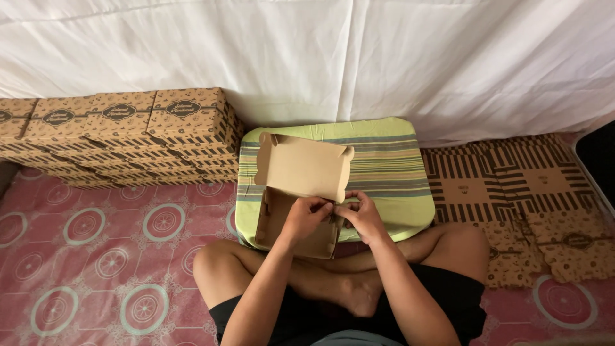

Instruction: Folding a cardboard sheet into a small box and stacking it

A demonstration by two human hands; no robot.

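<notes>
Both hands pinch the near-right corner of the half-folded cardboard box point(298, 192): left hand point(306, 214) and right hand point(360, 214) almost touching. Its lid stands open, away from the person, on the striped green cushion point(391, 166) beyond the crossed legs.

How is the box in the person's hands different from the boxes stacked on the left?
The open box has its lid up, showing plain brown inside; the stacked boxes are shut, showing printed patterns. The open box sits alone on the striped cushion; the stacked boxes sit piled by the white sheet. Both are brown cardboard.
</notes>
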